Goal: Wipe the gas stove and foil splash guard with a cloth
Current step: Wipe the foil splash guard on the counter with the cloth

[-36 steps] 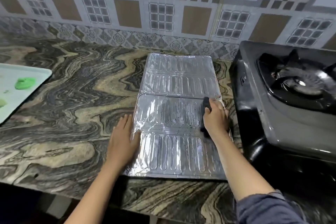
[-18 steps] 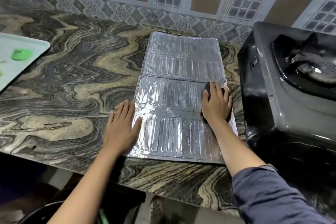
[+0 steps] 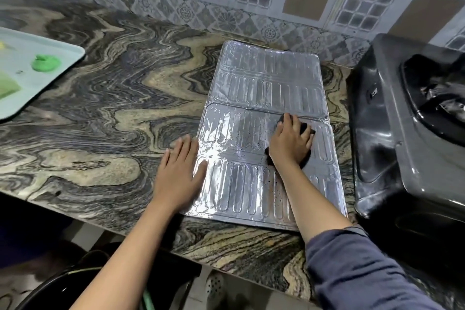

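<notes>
Marbled stone countertop runs below a patterned tile wall, and the work sits toward its right end. The right hand lies palm down with its fingers spread and nearly straight. It presses a dark cloth rather than pinching it, and the cloth shows only at the fingertips and beside the wrist. Cloth and hand rest on the foil splash guard, which lies flat on the counter as 2 panels joined by a fold. The cloth is on the near panel, just below that fold and toward its right side. The left hand is flat and relaxed at the guard's left edge, palm on the stone and thumb on the foil, seemingly steadying it. The guard's near edge lies close to the counter's front edge, and its far edge lies close to the wall. The black gas stove stands just beside its right side. A pale tray holding a green lump sits well apart at the counter's left end. The step in hand looks like wiping the guard. Dark specks dot the near panel, so the next stroke likely calls for firm, even pressure along the ribs while the left hand keeps the thin foil from sliding or creasing.
</notes>
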### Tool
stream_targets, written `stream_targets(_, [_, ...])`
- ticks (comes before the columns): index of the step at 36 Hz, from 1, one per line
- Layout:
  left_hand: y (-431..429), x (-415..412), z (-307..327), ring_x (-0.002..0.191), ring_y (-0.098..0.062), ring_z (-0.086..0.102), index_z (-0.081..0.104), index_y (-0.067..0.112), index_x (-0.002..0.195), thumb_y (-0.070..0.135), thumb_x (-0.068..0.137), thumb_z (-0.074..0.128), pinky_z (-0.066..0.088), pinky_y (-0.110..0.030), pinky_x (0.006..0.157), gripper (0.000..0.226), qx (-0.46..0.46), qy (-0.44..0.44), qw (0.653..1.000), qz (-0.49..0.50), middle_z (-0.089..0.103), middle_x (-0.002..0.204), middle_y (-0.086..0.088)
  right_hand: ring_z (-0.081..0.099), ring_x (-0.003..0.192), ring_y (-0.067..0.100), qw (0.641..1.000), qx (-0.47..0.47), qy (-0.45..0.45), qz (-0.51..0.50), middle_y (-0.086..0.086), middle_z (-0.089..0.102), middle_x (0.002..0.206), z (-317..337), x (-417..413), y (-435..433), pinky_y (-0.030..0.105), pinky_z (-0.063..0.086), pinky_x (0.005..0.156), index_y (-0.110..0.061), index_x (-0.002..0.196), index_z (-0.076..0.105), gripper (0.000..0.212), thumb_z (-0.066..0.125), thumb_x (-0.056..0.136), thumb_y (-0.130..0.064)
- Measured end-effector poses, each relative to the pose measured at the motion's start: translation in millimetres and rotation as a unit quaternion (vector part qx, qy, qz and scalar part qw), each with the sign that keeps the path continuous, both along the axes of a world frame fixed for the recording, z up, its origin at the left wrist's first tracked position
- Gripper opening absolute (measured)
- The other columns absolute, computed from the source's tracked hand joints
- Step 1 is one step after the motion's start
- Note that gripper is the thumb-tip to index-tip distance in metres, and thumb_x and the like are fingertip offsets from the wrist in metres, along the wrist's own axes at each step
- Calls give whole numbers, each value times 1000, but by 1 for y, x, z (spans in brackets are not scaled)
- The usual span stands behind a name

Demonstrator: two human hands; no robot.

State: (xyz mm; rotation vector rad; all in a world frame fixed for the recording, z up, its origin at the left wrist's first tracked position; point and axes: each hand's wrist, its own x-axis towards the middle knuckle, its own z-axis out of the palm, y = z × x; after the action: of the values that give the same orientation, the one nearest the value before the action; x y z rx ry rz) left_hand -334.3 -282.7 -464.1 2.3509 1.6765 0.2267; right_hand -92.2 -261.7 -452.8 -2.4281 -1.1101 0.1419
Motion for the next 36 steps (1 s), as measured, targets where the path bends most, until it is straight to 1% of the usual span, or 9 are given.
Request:
stream_targets(3, [1,-2,2,144,-7,-11,-4,26,150,56,91,12,-6,-31,117,68,-14,-13,1000,-2,-9,158,7,15,142,34,1000,-5,0,28,-6,29,153,0,-8,5,46,6,118,-26,141,36,42,33,99,-30])
stream_targets(7, [4,-6,11,146,-8,-4,5,25,150,62,80,18,-5,-32,118,80,-64,-62,996,-14,-3,158,8,15,142,34,999,-8,4,42,-5,29,153,1,-10,5,47,8,118,-26,141,36,42,32,99,-30])
stream_targets(11, [-4,-9,18,145,-8,-6,7,24,150,55,94,33,-6,-36,118,69,-51,-65,997,-9,-2,158,8,14,142,33,999,-12,9,44,-6,28,153,1,-10,5,47,7,118,-27,141,35,42,31,99,-31])
stream_targets(14, [-19,-10,13,144,-7,-16,-6,27,149,61,92,20,-13,-39,116,71,-32,-25,999,0,-13,156,10,16,141,33,999,-6,3,37,-6,29,152,1,-12,6,47,8,117,-26,140,36,42,32,99,-31])
stream_targets(17, [-24,-8,8,143,-7,-20,-15,29,147,60,93,11,-17,-39,116,67,-30,0,999,12,-20,155,10,16,141,34,1000,-1,7,22,-5,29,152,1,-17,8,47,7,117,-25,140,37,41,33,99,-29])
stream_targets(21, [-23,-8,7,143,-5,-19,-13,30,147,60,93,11,-13,-39,117,67,-21,-5,1000,14,-18,155,12,17,140,35,1000,9,4,12,-4,31,152,-1,-31,16,48,6,117,-23,139,39,42,35,98,-25])
stream_targets(26, [-24,-9,9,142,-3,-21,-14,30,147,58,94,13,-13,-38,118,65,-26,-8,1000,15,-19,154,14,18,140,36,999,14,7,34,-3,33,150,-2,-57,29,48,5,117,-22,138,40,42,38,96,-25])
stream_targets(30, [-22,-8,9,140,-1,-22,-13,30,147,57,95,15,-15,-37,116,65,-29,-12,999,18,-19,153,15,18,140,35,998,13,7,64,-3,33,150,-3,-77,40,48,4,117,-24,139,39,42,36,97,-26])
stream_targets(36, [-23,-7,10,140,-1,-21,-10,29,148,57,94,14,-18,-35,113,65,-23,-10,999,24,-19,152,16,19,140,34,990,16,-4,138,-4,33,150,-4,-102,52,46,7,117,-26,138,39,41,35,98,-27])
